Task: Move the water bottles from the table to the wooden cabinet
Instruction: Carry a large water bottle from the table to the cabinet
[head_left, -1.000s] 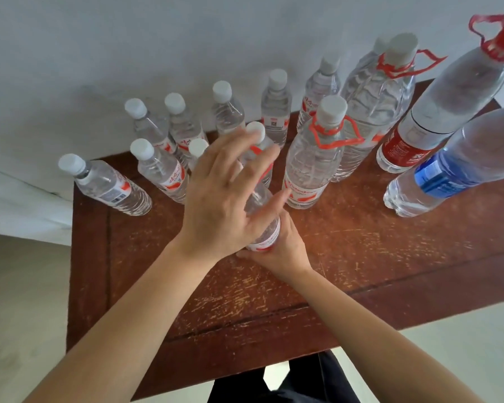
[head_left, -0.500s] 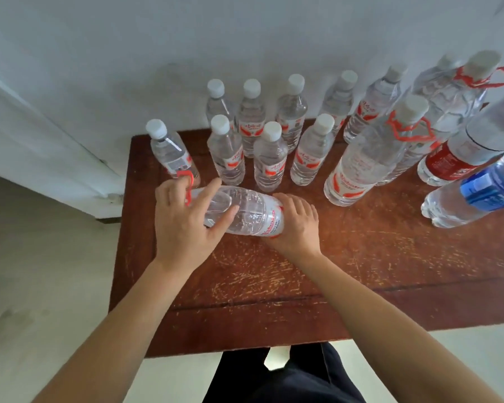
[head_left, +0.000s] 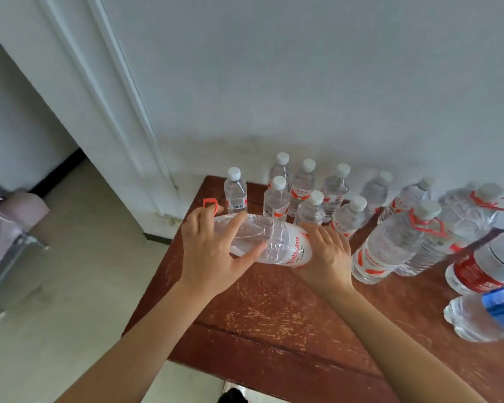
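Note:
A large clear water bottle (head_left: 277, 242) with a red-and-white label and a red carry loop lies on its side above the brown wooden table (head_left: 274, 324). My left hand (head_left: 213, 254) grips its neck end, fingers curled over the top. Under its base end, my right hand (head_left: 323, 260) holds the bottom. Several small white-capped bottles (head_left: 277, 199) stand upright behind it near the wall. Further right stand large bottles with red loops (head_left: 390, 245).
At the right edge are a red-labelled bottle (head_left: 486, 269) and a blue-labelled bottle (head_left: 489, 312). A white door frame (head_left: 122, 117) and an opening lie to the left, with pale floor (head_left: 70, 271) and a grey metal-legged object (head_left: 3, 242) at far left.
The large bottle went from upright to lying on its side between both hands and has lifted leftward. The view swung left, showing the door frame and floor.

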`<state>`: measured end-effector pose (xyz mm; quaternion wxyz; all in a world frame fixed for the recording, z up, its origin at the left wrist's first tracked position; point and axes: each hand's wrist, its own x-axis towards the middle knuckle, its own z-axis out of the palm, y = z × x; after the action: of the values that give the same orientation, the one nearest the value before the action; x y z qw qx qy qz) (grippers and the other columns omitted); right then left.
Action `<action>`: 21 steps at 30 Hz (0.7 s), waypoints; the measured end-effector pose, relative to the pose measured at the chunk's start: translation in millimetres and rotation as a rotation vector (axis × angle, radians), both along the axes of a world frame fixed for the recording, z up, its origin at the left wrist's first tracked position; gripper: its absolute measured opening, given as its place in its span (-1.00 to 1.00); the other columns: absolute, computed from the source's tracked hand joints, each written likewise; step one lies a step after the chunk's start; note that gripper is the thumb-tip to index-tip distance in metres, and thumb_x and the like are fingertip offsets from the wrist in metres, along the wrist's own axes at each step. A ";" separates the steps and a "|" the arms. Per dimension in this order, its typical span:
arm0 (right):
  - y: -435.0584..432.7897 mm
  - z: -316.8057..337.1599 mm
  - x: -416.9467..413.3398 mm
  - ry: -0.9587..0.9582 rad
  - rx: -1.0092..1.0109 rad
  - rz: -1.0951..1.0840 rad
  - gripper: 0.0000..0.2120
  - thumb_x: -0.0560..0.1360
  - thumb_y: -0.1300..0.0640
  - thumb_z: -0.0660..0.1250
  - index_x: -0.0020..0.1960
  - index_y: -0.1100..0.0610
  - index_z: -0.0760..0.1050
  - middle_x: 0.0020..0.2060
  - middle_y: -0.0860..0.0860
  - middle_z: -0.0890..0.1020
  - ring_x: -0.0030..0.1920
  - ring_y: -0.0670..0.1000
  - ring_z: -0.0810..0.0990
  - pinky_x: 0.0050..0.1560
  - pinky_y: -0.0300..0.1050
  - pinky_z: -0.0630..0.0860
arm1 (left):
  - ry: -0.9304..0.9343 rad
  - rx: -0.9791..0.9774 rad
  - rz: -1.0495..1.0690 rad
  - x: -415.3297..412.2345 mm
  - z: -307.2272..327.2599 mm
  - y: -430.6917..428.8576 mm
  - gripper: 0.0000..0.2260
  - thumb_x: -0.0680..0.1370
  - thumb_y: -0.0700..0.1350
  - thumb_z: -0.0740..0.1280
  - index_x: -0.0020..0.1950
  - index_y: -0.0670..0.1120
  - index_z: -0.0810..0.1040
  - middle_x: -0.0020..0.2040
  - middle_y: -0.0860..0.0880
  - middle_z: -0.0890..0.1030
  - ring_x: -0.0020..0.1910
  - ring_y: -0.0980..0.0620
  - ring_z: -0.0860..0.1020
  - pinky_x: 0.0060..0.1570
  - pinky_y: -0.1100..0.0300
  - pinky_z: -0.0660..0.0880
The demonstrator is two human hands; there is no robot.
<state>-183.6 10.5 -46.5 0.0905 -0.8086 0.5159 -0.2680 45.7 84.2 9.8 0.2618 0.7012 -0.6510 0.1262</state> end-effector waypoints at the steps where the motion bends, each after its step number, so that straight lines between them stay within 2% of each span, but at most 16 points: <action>1: -2.5 16.3 -2.3 -0.027 -0.051 0.041 -0.20 0.29 -0.42 0.44 0.34 0.06 0.52 0.21 0.02 0.65 0.25 0.16 0.60 0.30 0.32 0.43 | -0.016 -0.043 0.043 -6.4 14.3 8.0 -0.41 0.46 0.43 0.32 0.30 0.05 0.60 0.25 -0.21 0.52 0.26 -0.25 0.41 0.13 -0.16 0.46; 5: 4.3 57.0 -14.1 -0.119 -0.253 0.163 -0.25 0.33 -0.36 0.45 0.33 0.12 0.55 0.23 0.08 0.65 0.27 0.22 0.58 0.29 0.42 0.40 | -0.038 -0.171 0.201 -36.1 53.2 51.8 -0.40 0.46 0.41 0.34 0.26 0.00 0.64 0.23 -0.24 0.52 0.23 -0.27 0.44 0.17 -0.14 0.44; 8: 21.0 76.5 -18.5 -0.193 -0.378 0.279 -0.27 0.31 -0.25 0.59 0.33 0.14 0.55 0.26 0.10 0.63 0.31 0.24 0.55 0.32 0.47 0.35 | -0.073 -0.238 0.330 -59.1 70.5 99.1 -0.41 0.44 0.39 0.39 0.26 -0.01 0.65 0.23 -0.24 0.53 0.22 -0.27 0.45 0.22 -0.07 0.40; 12: 56.3 91.3 3.8 -0.223 -0.435 0.427 -0.34 0.31 -0.18 0.59 0.31 0.09 0.56 0.25 0.05 0.63 0.33 0.23 0.53 0.41 0.44 0.26 | -0.107 -0.228 0.493 -71.0 78.3 172.2 -0.40 0.47 0.38 0.36 0.29 -0.04 0.63 0.23 -0.33 0.52 0.19 -0.32 0.47 0.19 -0.19 0.39; 17: 161.5 115.4 75.8 -0.272 -0.373 0.742 -0.36 0.32 -0.21 0.57 0.31 0.04 0.54 0.25 0.01 0.61 0.34 0.17 0.49 0.44 0.44 0.22 | -0.213 -0.161 0.822 -64.2 94.7 317.0 -0.35 0.46 0.44 0.30 0.39 0.03 0.48 0.26 -0.35 0.49 0.21 -0.34 0.45 0.24 -0.17 0.33; 21: 264.9 130.5 131.0 -0.324 -0.405 0.951 -0.34 0.25 -0.17 0.61 0.27 0.07 0.56 0.21 0.01 0.60 0.30 0.15 0.50 0.43 0.41 0.25 | -0.301 -0.162 1.034 -60.4 107.7 435.9 -0.20 0.37 0.53 0.30 0.36 -0.04 0.55 0.22 -0.31 0.48 0.19 -0.30 0.44 0.19 -0.18 0.35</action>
<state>-52.6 275.4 84.1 0.1224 -0.9026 0.0103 -0.4127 -14.7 520.1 117.6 0.1225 0.8817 -0.2400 0.3873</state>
